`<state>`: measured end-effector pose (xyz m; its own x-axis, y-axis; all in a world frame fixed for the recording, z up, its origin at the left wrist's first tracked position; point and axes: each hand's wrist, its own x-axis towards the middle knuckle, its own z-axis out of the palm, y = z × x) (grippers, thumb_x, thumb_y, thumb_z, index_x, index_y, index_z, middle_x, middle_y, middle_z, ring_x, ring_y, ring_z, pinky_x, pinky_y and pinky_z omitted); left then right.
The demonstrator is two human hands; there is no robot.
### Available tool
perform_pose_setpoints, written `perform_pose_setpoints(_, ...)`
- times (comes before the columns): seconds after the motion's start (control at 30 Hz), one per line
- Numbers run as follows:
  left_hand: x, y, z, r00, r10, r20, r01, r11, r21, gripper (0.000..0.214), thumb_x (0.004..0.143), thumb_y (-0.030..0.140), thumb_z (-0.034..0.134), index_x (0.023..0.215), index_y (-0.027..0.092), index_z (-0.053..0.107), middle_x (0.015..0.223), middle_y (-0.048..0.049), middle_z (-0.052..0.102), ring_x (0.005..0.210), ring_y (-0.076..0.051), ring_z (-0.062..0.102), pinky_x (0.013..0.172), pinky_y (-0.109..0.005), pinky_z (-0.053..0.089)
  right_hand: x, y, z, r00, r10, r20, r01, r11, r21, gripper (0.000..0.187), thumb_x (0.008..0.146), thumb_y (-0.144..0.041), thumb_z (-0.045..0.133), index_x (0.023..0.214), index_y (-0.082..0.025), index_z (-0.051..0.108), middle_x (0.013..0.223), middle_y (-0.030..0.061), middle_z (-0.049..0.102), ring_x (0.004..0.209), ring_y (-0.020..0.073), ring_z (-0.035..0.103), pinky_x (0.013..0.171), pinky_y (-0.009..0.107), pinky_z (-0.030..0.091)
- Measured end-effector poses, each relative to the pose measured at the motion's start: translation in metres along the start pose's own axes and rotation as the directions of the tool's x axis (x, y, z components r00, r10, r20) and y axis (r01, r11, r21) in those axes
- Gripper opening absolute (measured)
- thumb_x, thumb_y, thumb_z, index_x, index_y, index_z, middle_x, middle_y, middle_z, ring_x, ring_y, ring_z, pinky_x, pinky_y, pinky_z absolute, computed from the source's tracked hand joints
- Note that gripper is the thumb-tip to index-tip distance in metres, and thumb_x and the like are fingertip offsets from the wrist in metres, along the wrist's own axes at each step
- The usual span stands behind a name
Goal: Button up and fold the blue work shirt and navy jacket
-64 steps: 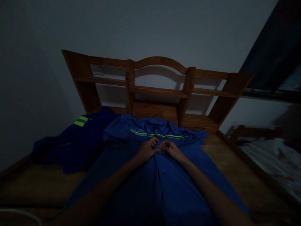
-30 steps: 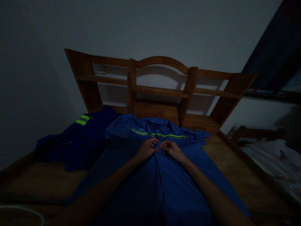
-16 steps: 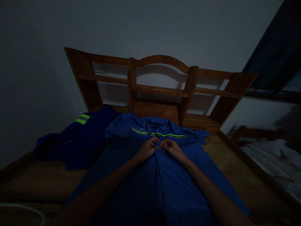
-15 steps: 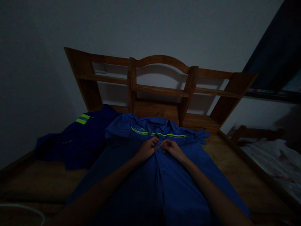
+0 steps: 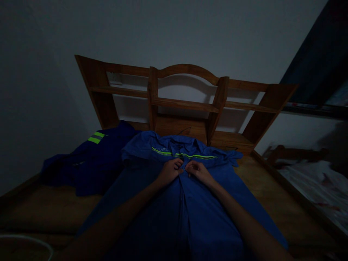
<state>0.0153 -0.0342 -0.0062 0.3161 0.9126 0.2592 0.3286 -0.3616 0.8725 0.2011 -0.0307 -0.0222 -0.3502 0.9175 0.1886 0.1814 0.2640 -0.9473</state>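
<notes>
A blue short-sleeved work shirt (image 5: 212, 214) lies spread out, front up, with a yellow-green and dark stripe and pale lettering across its chest. My left hand (image 5: 171, 172) has its fingers curled at the left front edge, just below the stripe. Opposite it, my right hand (image 5: 199, 172) pinches the right front edge between thumb and fingers. Only a small gap separates the two hands. Below them the front opening runs down, its edges partly apart. Dim light hides any button at the fingertips.
A darker blue garment (image 5: 81, 174) with a reflective band lies crumpled on the left. Beneath both is a wooden surface (image 5: 261, 188). A wooden shelf unit (image 5: 187, 105) stands behind, against the wall. Pale bedding (image 5: 318, 185) is at the right, and a white curved rim (image 5: 29, 237) at lower left.
The fingers of my left hand have shifted very slightly at the shirt's front edge. My right hand and the garments stay where they were.
</notes>
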Motion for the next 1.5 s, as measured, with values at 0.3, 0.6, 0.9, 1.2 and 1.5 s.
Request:
perform_pose_setpoints(0.3,0.0,-0.005,0.002,0.999,0.02,0.027,-0.019,0.999,-0.026,0.029,0.066,0.008,0.057,0.093,0.017,0.061,0.087,-0.0008,0.064,0.07,-0.011,0.058,0.064,-0.021,0.044,-0.002,-0.005,0.001,1.0,0.019,0.003,-0.018,0.999,-0.039,0.021,0.077,-0.036,0.061,0.082,-0.016,0.058,0.066,-0.002,0.056,0.053,0.0097,0.05,0.053,0.022,0.038)
perform_pose_setpoints(0.6,0.001,-0.001,0.001,0.997,0.071,0.019,-0.07,0.997,-0.012,0.028,0.066,0.006,0.054,0.091,0.016,0.062,0.085,-0.0015,0.065,0.074,-0.013,0.06,0.067,-0.022,0.044,-0.004,-0.007,0.001,1.0,0.002,-0.023,-0.005,0.993,-0.116,0.019,0.077,-0.033,0.06,0.082,-0.015,0.061,0.065,-0.0022,0.053,0.058,0.0094,0.046,0.052,0.02,0.033)
perform_pose_setpoints(0.9,-0.002,0.007,-0.001,0.998,0.058,-0.005,-0.058,0.998,0.003,0.025,0.067,0.006,0.055,0.089,0.016,0.063,0.085,-0.0012,0.067,0.074,-0.013,0.062,0.066,-0.021,0.045,-0.006,-0.013,0.002,0.999,0.026,-0.037,-0.03,0.994,-0.106,0.018,0.078,-0.032,0.059,0.083,-0.015,0.06,0.057,-0.0045,0.048,0.051,0.0083,0.042,0.047,0.02,0.03)
perform_pose_setpoints(1.2,-0.002,0.008,-0.002,0.999,0.047,0.003,-0.047,0.998,0.043,0.027,0.067,0.006,0.055,0.09,0.016,0.064,0.082,-0.0011,0.068,0.074,-0.013,0.062,0.066,-0.021,0.045,-0.007,-0.011,0.002,1.0,-0.013,-0.019,0.011,0.995,-0.102,0.015,0.079,-0.031,0.057,0.083,-0.016,0.059,0.055,-0.0047,0.049,0.05,0.0087,0.042,0.048,0.02,0.03)
perform_pose_setpoints(1.5,-0.001,0.005,-0.002,0.998,0.066,0.016,-0.066,0.997,0.047,0.025,0.069,0.008,0.054,0.09,0.016,0.064,0.084,-0.0011,0.067,0.072,-0.012,0.06,0.066,-0.021,0.044,-0.007,-0.01,0.002,1.0,-0.001,-0.007,0.0,0.995,-0.098,0.014,0.079,-0.031,0.057,0.083,-0.017,0.058,0.054,-0.0052,0.048,0.048,0.0086,0.041,0.047,0.02,0.03)
